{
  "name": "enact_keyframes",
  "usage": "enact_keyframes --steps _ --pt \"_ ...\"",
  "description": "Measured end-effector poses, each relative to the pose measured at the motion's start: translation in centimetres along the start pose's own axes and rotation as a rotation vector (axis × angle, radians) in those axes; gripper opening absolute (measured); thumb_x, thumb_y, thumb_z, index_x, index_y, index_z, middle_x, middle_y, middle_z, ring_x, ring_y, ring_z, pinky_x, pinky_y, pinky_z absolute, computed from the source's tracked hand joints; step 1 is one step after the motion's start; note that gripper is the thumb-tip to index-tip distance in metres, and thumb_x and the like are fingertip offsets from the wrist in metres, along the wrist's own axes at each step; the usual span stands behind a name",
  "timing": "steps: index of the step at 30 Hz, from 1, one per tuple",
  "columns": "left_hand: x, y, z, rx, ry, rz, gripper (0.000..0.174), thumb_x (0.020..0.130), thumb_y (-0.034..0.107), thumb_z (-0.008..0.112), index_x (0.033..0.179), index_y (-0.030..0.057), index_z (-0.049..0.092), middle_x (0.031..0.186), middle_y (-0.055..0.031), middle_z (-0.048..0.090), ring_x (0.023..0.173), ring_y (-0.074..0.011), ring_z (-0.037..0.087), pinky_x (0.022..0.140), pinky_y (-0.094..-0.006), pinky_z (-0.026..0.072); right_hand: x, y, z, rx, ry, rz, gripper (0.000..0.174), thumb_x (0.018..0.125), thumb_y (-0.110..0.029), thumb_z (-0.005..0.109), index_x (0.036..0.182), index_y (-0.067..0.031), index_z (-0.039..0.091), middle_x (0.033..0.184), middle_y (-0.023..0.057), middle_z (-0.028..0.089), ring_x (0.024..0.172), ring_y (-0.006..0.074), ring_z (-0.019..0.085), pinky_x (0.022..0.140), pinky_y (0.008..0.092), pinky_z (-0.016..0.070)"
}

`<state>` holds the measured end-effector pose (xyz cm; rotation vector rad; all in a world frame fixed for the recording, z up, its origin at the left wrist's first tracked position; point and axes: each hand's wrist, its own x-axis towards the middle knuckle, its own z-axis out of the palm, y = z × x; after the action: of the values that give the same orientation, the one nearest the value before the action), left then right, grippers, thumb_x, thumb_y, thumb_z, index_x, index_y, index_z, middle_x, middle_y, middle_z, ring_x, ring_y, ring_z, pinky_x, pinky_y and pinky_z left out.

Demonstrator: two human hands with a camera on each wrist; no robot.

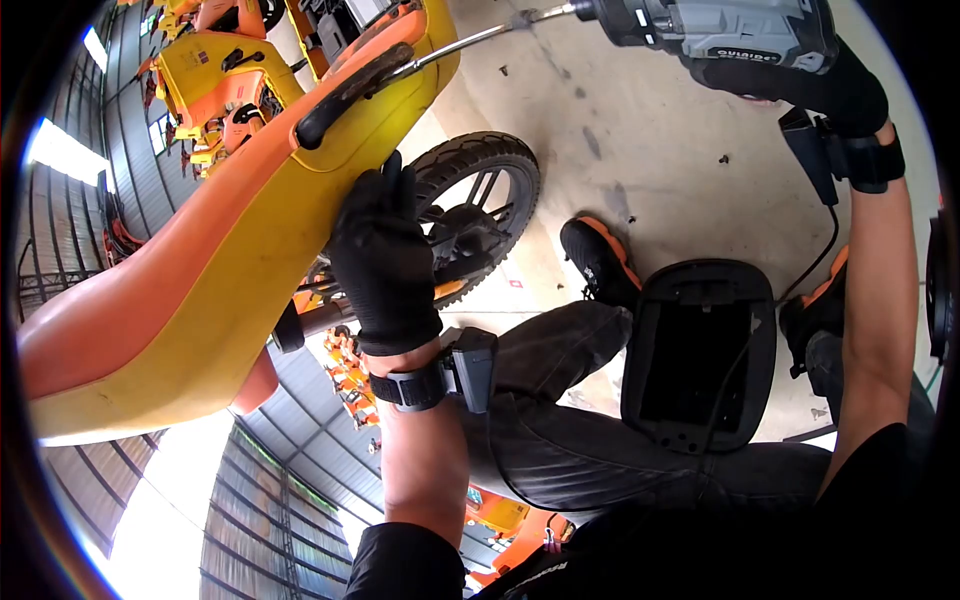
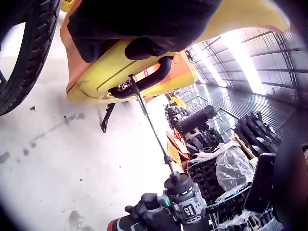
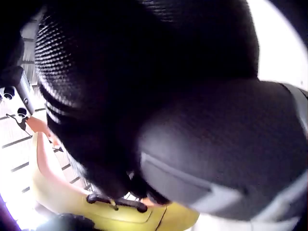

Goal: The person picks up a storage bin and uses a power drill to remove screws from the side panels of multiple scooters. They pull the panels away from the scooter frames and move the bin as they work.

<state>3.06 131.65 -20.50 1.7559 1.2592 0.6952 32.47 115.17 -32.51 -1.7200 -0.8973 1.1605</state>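
A yellow and orange vehicle body [image 1: 230,240] slants across the left of the head view, with a black grab handle [image 1: 345,100] on its side. My black-gloved left hand [image 1: 385,260] lies against the yellow panel below that handle, fingers mostly extended. With my gloved right hand [image 1: 840,85] I grip a grey power drill [image 1: 745,35]. Its long metal shaft [image 1: 465,42] reaches the panel at the handle; in the left wrist view the shaft [image 2: 154,132] meets the body by one end of the handle [image 2: 159,77]. The drill [image 3: 192,144] fills much of the right wrist view.
Under the body stands a black-spoked wheel [image 1: 480,200]. A black tray-like part [image 1: 640,380] lies between my legs, near my shoes [image 1: 600,255]. More yellow and orange vehicles [image 1: 220,90] stand behind. Black parts and plastic wrap [image 2: 233,166] are piled farther off.
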Motion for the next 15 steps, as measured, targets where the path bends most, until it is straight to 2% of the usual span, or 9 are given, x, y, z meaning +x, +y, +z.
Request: enact_keyframes --steps 2,4,8,9,10,11,13,15 --pt "-0.1 -0.5 -0.9 0.481 -0.179 0.09 0.03 0.096 0.013 0.035 0.118 -0.0063 0.045 0.124 -0.0184 0.05 0.119 -0.0328 0.047 0.105 -0.0437 0.0366 -0.7 -1.2 0.0 0.002 0.002 -0.047 0.056 0.067 -0.028 0.082 0.113 -0.0049 0.059 0.097 0.0082 0.067 0.084 0.0153 0.063 0.072 0.0277 0.0519" --pt "-0.2 -0.6 -1.0 0.452 -0.184 0.077 0.03 0.096 0.013 0.035 0.118 -0.0067 0.044 0.124 -0.0189 0.05 0.12 -0.033 0.046 0.105 -0.0438 0.0363 -1.9 -3.5 0.3 -0.241 0.062 -0.053 0.055 0.069 -0.028 0.081 0.114 -0.005 0.059 0.098 0.0084 0.067 0.084 0.0152 0.064 0.072 0.0271 0.0519" --pt "-0.1 -0.7 -1.1 0.475 -0.214 0.103 0.031 0.096 0.012 0.035 0.118 -0.0082 0.043 0.125 -0.0207 0.048 0.12 -0.0334 0.046 0.106 -0.0445 0.0358 -1.2 -2.7 0.2 -0.235 0.056 0.034 0.054 0.068 -0.023 0.081 0.114 -0.0042 0.059 0.098 0.0077 0.067 0.086 0.015 0.063 0.075 0.0262 0.0513" --pt "0.0 -0.7 -1.0 0.475 -0.21 0.104 0.031 0.096 0.012 0.035 0.118 -0.0082 0.043 0.125 -0.0207 0.048 0.12 -0.0334 0.046 0.106 -0.0445 0.0358 -0.6 -1.5 0.0 0.036 -0.006 -0.02 0.056 0.068 -0.02 0.082 0.115 -0.0043 0.057 0.1 0.0072 0.066 0.088 0.0152 0.063 0.077 0.0267 0.0509" --pt "0.2 -0.6 -0.6 0.354 -0.112 0.092 0.025 0.087 -0.002 0.041 0.108 -0.0104 0.051 0.113 -0.0205 0.056 0.109 -0.0298 0.054 0.095 -0.0389 0.0443 0.1 -0.3 -0.2 0.306 -0.068 -0.072 0.057 0.067 -0.017 0.082 0.117 -0.0044 0.056 0.102 0.0068 0.066 0.09 0.0153 0.062 0.08 0.0273 0.0504" --pt "0.3 -0.4 -0.4 0.232 -0.014 0.08 0.023 0.078 -0.016 0.047 0.098 -0.0126 0.059 0.102 -0.0203 0.063 0.098 -0.0262 0.063 0.085 -0.0333 0.0529 1.0 0.9 -0.3 0.305 -0.07 -0.074 0.057 0.067 -0.017 0.082 0.117 -0.0044 0.056 0.102 0.0068 0.066 0.09 0.0153 0.062 0.08 0.0273 0.0504" --pt "0.5 -0.1 -0.4 0.168 -0.009 0.036 0.023 0.078 -0.016 0.047 0.097 -0.013 0.058 0.103 -0.0204 0.063 0.098 -0.0263 0.063 0.085 -0.0332 0.0527 2.6 2.3 0.2 0.357 -0.142 -0.517 0.062 0.066 -0.01 0.081 0.121 -0.0048 0.053 0.108 0.0064 0.063 0.097 0.0164 0.06 0.083 0.0296 0.0494" --pt "0.4 0.0 -0.5 0.103 -0.002 -0.008 0.022 0.078 -0.015 0.047 0.097 -0.0135 0.058 0.103 -0.0204 0.063 0.098 -0.0264 0.063 0.086 -0.0331 0.0525 2.5 1.3 1.4 0.353 -0.073 -0.578 0.062 0.066 -0.009 0.08 0.121 -0.0043 0.052 0.11 0.0066 0.062 0.099 0.0167 0.06 0.083 0.03 0.0493"
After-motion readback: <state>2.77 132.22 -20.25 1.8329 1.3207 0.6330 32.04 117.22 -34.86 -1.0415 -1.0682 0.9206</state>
